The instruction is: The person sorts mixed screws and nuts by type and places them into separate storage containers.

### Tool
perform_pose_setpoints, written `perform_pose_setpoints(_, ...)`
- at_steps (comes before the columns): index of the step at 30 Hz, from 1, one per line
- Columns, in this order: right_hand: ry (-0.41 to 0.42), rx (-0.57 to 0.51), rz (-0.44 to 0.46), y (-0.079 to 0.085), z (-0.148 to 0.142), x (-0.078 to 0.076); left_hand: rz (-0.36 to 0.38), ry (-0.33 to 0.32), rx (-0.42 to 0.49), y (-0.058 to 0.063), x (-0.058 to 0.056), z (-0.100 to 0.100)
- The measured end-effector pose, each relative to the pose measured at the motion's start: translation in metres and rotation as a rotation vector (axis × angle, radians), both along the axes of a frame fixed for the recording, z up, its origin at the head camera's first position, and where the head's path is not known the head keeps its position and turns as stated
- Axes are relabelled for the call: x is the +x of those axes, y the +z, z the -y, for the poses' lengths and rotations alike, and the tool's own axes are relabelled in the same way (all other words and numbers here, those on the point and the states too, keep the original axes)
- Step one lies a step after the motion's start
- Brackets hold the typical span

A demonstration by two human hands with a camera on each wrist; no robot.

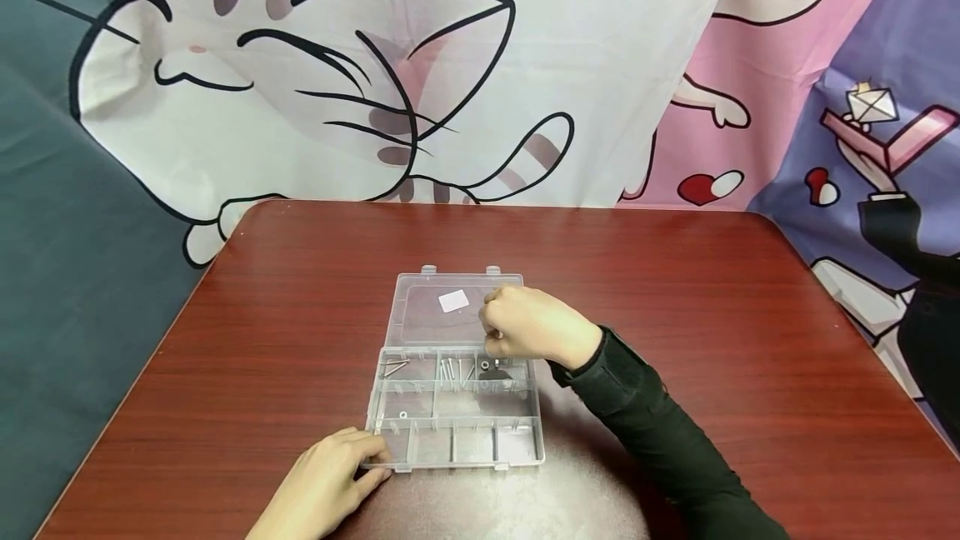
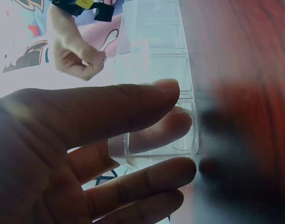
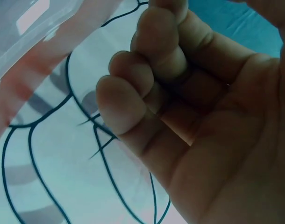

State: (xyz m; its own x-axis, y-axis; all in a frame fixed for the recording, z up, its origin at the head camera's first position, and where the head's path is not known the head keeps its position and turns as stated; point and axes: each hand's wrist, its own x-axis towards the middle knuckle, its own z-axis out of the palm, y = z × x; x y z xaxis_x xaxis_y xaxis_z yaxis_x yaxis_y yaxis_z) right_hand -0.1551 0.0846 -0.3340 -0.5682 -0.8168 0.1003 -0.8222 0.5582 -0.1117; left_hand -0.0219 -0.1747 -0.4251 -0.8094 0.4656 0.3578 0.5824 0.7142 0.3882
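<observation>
A clear plastic compartment box [image 1: 453, 419] lies on the table with its lid [image 1: 420, 307] folded back flat. My left hand [image 1: 333, 473] grips its near left corner, thumb at the front wall and a finger over the rim; the left wrist view shows this finger through the plastic. Above the hinge side, my right hand [image 1: 528, 323] has curled fingers, thumb and forefinger pinched together. A small dark piece [image 2: 104, 59] shows at their tips; I cannot tell its kind. Screws [image 1: 450, 369] stand in the far middle compartment, small nuts [image 1: 485, 365] and a dark flat piece in the far right one.
More screws [image 1: 393, 367] lie in the far left compartment, and one small nut [image 1: 403, 415] in the middle row. A white label [image 1: 453, 301] is on the lid. The brown table [image 1: 247, 357] ends at a printed cloth backdrop [image 1: 585, 40].
</observation>
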Motion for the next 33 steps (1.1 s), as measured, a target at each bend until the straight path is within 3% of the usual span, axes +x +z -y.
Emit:
perform_pose_setpoints(16, 0.108, 0.110, -0.022, 0.004, 0.049, 0.014, -0.025, -0.029, 0.025, -0.001, -0.004, 0.000)
perform_pose_setpoints(21, 0.162, 0.159, -0.051, 0.005, 0.064, 0.021, -0.011, -0.018, 0.021, 0.000, -0.004, 0.000)
perform_pose_setpoints(33, 0.205, 0.261, -0.077, 0.002, 0.088, 0.037, 0.024, 0.008, 0.001, 0.001, 0.000, 0.001)
